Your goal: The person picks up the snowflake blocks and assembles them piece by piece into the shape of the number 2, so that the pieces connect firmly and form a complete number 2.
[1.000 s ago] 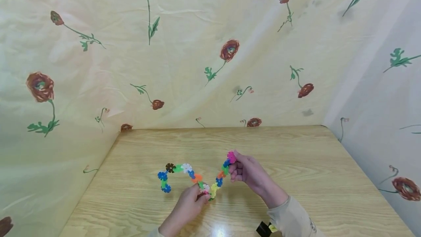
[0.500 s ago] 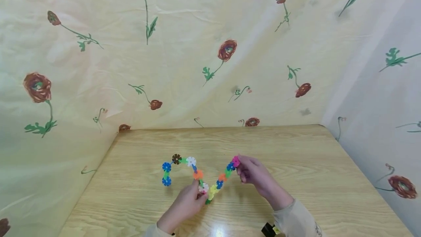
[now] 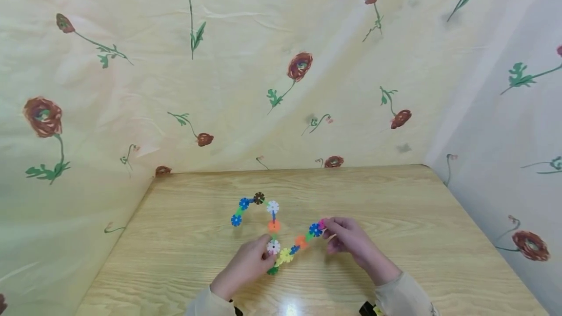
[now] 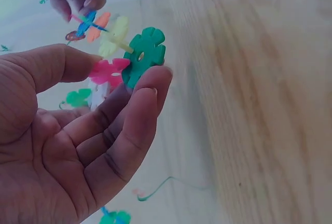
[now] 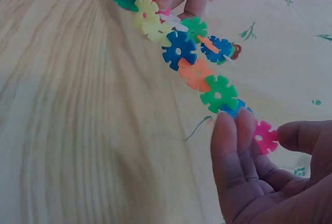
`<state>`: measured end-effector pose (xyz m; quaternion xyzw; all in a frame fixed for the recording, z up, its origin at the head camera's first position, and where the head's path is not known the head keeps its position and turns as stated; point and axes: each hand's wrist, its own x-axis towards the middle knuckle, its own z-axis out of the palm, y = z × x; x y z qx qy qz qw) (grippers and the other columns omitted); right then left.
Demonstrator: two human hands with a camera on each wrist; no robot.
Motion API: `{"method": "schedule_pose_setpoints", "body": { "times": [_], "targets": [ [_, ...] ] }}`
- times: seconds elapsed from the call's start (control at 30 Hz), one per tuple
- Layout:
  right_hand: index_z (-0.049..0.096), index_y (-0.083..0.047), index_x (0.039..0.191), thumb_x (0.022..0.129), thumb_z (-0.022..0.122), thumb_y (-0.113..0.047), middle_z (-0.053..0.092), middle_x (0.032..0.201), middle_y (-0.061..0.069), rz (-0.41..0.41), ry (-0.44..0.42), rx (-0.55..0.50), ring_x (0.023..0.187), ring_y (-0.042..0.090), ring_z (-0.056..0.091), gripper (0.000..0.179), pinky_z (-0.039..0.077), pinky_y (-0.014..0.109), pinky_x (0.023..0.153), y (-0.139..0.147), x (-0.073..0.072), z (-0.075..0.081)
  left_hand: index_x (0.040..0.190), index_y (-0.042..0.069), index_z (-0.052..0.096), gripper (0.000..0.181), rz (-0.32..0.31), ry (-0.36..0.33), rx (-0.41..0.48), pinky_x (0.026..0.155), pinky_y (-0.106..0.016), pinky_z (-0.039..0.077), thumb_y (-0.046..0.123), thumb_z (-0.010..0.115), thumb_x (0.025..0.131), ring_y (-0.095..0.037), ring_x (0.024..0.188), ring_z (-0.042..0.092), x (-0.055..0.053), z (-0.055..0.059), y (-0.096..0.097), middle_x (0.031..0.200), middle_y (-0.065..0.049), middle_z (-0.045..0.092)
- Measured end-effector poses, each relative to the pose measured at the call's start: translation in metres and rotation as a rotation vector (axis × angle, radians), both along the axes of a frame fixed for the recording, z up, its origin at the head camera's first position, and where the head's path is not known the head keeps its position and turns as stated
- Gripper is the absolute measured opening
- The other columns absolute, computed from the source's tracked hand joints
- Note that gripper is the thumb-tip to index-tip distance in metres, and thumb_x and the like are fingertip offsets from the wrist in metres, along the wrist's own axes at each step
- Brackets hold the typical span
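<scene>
A chain of interlocked plastic snowflake discs (image 3: 274,227) in blue, green, brown, white, orange, yellow and pink is held above the table. My left hand (image 3: 248,263) pinches it near the low bend, by a pink disc (image 4: 109,71) beside the dark green disc (image 4: 144,55). From there one arm of the chain curves up and left to a loose blue end (image 3: 236,220). At the other end my right hand (image 3: 353,239) pinches the pink end disc (image 5: 266,137) between thumb and fingers, its fingertips close to a blue and a green disc (image 5: 219,94).
The wooden table (image 3: 197,238) spreads under both hands. A small black object (image 3: 367,308) with a yellow part lies by the right sleeve (image 3: 401,294). Flower-printed cloth (image 3: 246,72) hangs behind the table and at both sides.
My right hand has moved right and a little nearer, taking the pink end along. The chain's loose curved part has swung right and away from me. My left hand keeps its grip.
</scene>
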<state>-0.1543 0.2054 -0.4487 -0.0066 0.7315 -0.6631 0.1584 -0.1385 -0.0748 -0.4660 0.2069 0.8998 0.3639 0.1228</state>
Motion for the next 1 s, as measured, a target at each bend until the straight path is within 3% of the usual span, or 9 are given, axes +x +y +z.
{"method": "schedule_pose_setpoints", "body": {
  "times": [0.1,0.27,0.33,0.43,0.5,0.67,0.83,1.0],
  "targets": [
    [0.059,0.011,0.115,0.102,0.052,-0.027,0.063,0.083,0.011,0.013,-0.024,0.056,0.059,0.013,0.061,0.041,0.056,0.032,0.059,0.006,0.002,-0.005,0.111,0.007,0.06,0.02,-0.025,-0.003,-0.025,0.046,-0.021,0.035,0.012,0.063,0.092,-0.006,0.052,0.04,-0.007,-0.001,0.001,0.064,0.007,0.046],
    [0.064,0.009,0.106,0.1,0.056,-0.028,0.067,0.078,0.008,0.032,-0.058,0.167,0.055,0.011,0.062,0.038,0.053,0.028,0.055,0.014,0.011,-0.012,0.093,0.012,0.058,0.004,-0.071,0.003,-0.08,0.047,-0.021,0.031,0.01,0.061,0.092,-0.006,0.049,0.034,-0.016,0.0,0.002,0.061,0.006,0.036],
    [0.066,0.008,0.1,0.099,0.057,-0.028,0.068,0.076,0.007,0.047,-0.063,0.194,0.053,0.011,0.061,0.037,0.053,0.027,0.054,0.017,0.016,-0.015,0.094,0.01,0.06,0.003,-0.091,0.008,-0.101,0.047,-0.022,0.032,0.009,0.061,0.091,-0.006,0.049,0.034,-0.018,0.0,0.004,0.062,0.007,0.037],
    [0.067,0.006,0.093,0.099,0.056,-0.028,0.067,0.072,0.005,0.087,-0.063,0.23,0.051,0.01,0.06,0.036,0.051,0.025,0.05,0.02,0.022,-0.02,0.102,0.008,0.066,0.012,-0.106,0.001,-0.121,0.047,-0.022,0.033,0.009,0.062,0.091,-0.005,0.047,0.035,-0.021,0.0,0.005,0.063,0.007,0.04],
    [0.067,0.004,0.089,0.1,0.055,-0.028,0.067,0.069,0.004,0.107,-0.063,0.258,0.049,0.009,0.059,0.036,0.05,0.025,0.048,0.02,0.026,-0.022,0.116,0.007,0.067,0.026,-0.106,-0.008,-0.135,0.046,-0.022,0.035,0.009,0.062,0.09,-0.005,0.045,0.036,-0.022,0.0,0.005,0.065,0.008,0.046],
    [0.067,0.0,0.079,0.1,0.054,-0.027,0.064,0.064,0.004,0.138,-0.069,0.347,0.046,0.01,0.056,0.036,0.047,0.023,0.044,0.02,0.031,-0.024,0.128,0.008,0.064,0.034,-0.091,-0.043,-0.147,0.041,-0.023,0.036,0.014,0.062,0.094,-0.006,0.042,0.038,-0.024,0.001,0.006,0.074,0.007,0.059],
    [0.061,-0.006,0.069,0.098,0.058,-0.032,0.06,0.06,0.003,0.095,-0.008,0.543,0.047,0.014,0.055,0.039,0.047,0.027,0.045,0.02,0.034,-0.023,0.12,0.009,0.068,0.03,-0.106,-0.025,-0.154,0.048,-0.025,0.04,0.026,0.066,0.094,-0.006,0.049,0.044,-0.025,0.001,0.006,0.073,0.004,0.061],
    [0.061,-0.008,0.086,0.092,0.067,-0.032,0.056,0.062,0.002,0.025,0.119,0.647,0.049,0.017,0.054,0.025,0.044,0.029,0.045,0.023,0.033,-0.022,0.11,0.009,0.066,0.043,-0.094,-0.004,-0.164,0.061,-0.027,0.043,0.034,0.081,0.079,-0.007,0.066,0.047,-0.023,-0.001,0.0,0.077,0.006,0.057]
  ]
}}
